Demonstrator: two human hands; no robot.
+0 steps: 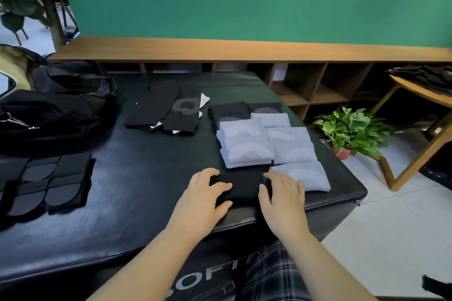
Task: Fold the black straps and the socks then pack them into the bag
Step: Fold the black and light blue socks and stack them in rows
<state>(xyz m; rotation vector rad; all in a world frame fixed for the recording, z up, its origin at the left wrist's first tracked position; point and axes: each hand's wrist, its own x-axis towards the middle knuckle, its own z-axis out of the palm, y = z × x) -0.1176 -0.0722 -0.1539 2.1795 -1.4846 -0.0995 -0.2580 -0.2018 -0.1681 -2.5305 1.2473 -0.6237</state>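
Observation:
A folded black sock (244,187) lies near the front edge of the black padded table (146,190). My left hand (208,193) rests on its left side and my right hand (283,193) on its right side, fingers spread flat. Just behind lie several folded white socks (247,144), with folded black socks (230,110) at their far end. Unfolded black socks (166,107) lie further left. Folded black straps (46,181) sit in rows at the left. The black bag (53,107) stands at the far left of the table.
A wooden shelf unit (318,85) runs along the green wall behind the table. A potted green plant (352,129) stands on the floor at right, beside a wooden table (415,115) carrying dark fabric. The table's front-right corner is close to my right hand.

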